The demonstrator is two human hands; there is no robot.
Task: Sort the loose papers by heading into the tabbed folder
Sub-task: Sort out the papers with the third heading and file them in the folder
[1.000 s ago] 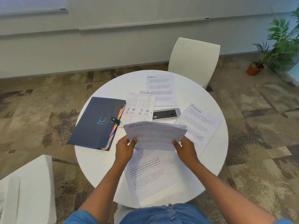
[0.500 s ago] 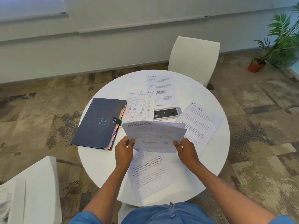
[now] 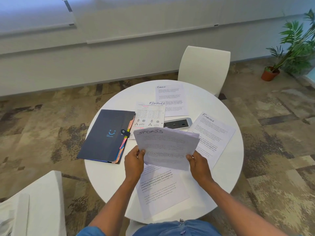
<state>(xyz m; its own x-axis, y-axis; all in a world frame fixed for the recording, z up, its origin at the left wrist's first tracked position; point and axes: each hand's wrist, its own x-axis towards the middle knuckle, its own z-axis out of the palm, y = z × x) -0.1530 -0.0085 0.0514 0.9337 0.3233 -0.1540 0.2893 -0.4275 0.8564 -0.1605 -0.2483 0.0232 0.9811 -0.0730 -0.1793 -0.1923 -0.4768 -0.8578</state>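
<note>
Head view: above a round white table, the left hand and right hand hold a sheaf of papers headed SPORTS, fingers clamped on its lower corners. The closed dark tabbed folder lies left; three sheets headed FINANCE lie beyond.

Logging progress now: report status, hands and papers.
Both hands, left and right, grip the SPORTS stack above table. Folder closed, strap snapped. Three FINANCE sheets loose; nothing blocking.
</note>
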